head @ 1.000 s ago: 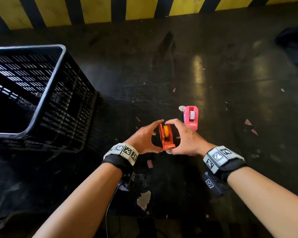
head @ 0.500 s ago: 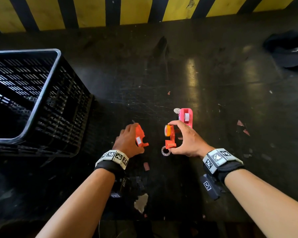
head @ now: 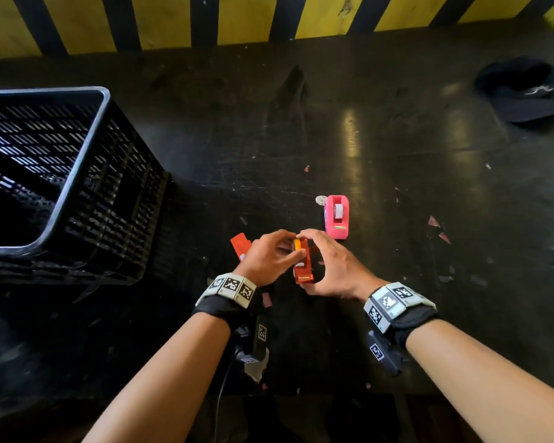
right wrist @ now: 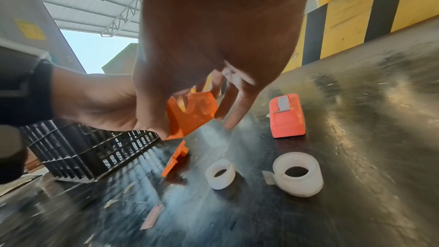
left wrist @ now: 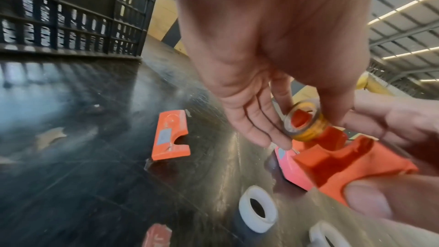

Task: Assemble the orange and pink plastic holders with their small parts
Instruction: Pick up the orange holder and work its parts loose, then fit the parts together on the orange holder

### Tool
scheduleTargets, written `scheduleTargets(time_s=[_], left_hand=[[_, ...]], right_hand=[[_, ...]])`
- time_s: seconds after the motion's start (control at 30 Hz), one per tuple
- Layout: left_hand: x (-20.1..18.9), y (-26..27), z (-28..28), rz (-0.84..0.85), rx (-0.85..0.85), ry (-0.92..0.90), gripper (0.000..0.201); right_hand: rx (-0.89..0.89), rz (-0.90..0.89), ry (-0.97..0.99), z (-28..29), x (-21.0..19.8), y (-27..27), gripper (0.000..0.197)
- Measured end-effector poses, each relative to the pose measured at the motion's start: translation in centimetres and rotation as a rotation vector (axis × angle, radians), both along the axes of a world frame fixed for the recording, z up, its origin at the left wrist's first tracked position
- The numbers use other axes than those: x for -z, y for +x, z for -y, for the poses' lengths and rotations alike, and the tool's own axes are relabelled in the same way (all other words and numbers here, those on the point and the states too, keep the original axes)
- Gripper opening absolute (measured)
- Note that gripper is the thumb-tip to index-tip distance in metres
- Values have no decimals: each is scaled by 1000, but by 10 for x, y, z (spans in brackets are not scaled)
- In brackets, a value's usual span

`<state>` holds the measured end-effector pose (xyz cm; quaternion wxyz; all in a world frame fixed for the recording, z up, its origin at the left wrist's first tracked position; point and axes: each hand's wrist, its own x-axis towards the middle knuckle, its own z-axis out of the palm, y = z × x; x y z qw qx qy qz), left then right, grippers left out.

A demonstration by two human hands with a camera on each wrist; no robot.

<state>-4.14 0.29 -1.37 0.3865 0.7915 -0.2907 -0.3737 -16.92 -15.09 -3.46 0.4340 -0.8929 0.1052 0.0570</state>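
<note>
My right hand (head: 320, 262) grips one half of the orange holder (head: 303, 266) just above the table, thumb at its near end and fingers over its far end. A small yellow tape roll (left wrist: 306, 125) sits on that half's peg, and my left hand (head: 287, 249) pinches the roll between thumb and forefinger. The other orange half (left wrist: 170, 135) lies flat on the table to the left, free of both hands. The pink holder (head: 336, 217) stands closed just beyond my right hand, with a white strip in its slot.
Two white tape rolls (right wrist: 220, 174) (right wrist: 298, 174) lie on the dark table (head: 397, 187) under my hands. A black slatted crate (head: 106, 123) stands at the left. A dark cap (head: 522, 91) lies far right. A yellow-black striped wall (head: 253, 20) bounds the back.
The orange holder was whole in both hands. My left hand pulled one half off to the left, laid it on the table, and has come back to pinch the yellow roll.
</note>
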Motion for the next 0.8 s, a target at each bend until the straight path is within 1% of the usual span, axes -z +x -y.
scheduleTargets(time_s=[0.07, 0.13, 0.17, 0.23, 0.3, 0.33, 0.4, 0.47, 0.53, 0.6, 0.67, 0.77, 0.8], left_hand=[[3, 0, -2, 20, -65, -17, 39], [9, 0, -10, 146, -115, 54, 40], [13, -1, -15, 230, -111, 131, 41], [24, -8, -25, 370, -29, 332, 44], [36, -19, -32, 448, 56, 498, 50], [42, -24, -35, 482, 73, 543, 53], [53, -33, -40, 559, 53, 561, 59], [60, -37, -39, 659, 40, 501, 63], [62, -38, -30, 737, 75, 429, 63], [63, -39, -15, 729, 111, 389, 65], [63, -41, 0, 667, 124, 390, 65], [67, -45, 12, 572, 143, 411, 51], [67, -45, 13, 540, 127, 399, 45]], right_hand=[[32, -4, 6, 3, 1, -4, 106], [72, -27, -12, 11, 2, -10, 112], [89, -48, -23, 16, 4, -13, 113], [115, -83, -19, 23, 8, -19, 115], [123, -105, 10, 25, 11, -23, 117], [128, -111, 21, 26, 12, -25, 117], [135, -115, 38, 25, 15, -29, 116], [145, -104, 53, 24, 17, -34, 115], [162, -99, 65, 23, 17, -39, 115], [180, -107, 75, 22, 15, -44, 114], [184, -124, 95, 22, 14, -49, 114], [169, -156, 118, 22, 10, -53, 115], [164, -166, 122, 22, 9, -54, 115]])
